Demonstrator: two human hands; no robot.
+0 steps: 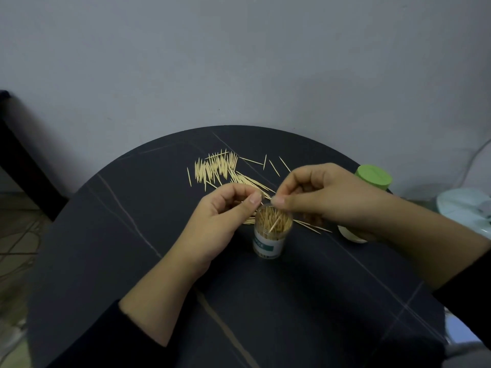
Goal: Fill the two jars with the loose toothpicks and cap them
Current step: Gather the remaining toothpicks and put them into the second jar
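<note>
1. A clear cylindrical jar (271, 244) with a white and teal label stands upright on the round dark veined table (132, 235), between the two hands. It is packed almost to the rim with upright picks.
2. A single toothpick (274, 224) is pinched between the thumb and forefinger of the right hand (324, 197) and is slanted tip-down into the jar's mouth.
3. The left hand (225, 219) is held just beside the jar's rim, fingers curled and thumb pressed to forefinger. Whether anything is gripped there cannot be told.
4. The pale loose wooden toothpicks (215, 168) are heaped on the far side of the table, with a few strays to the right and more lying behind the jar.
5. A green round cap (374, 177) is seen at the table's right edge, and a cream round object (350, 236) is partly hidden under the right wrist. What lies beneath the cap cannot be told.
6. The picks are judged light, thin, stiff yet easily snapped, and sharp at both ends. They are best taken at mid-length in small aligned bundles and fed in end first.
7. The jar is probably light and easily tipped, so its wall should be steadied low down.
</note>
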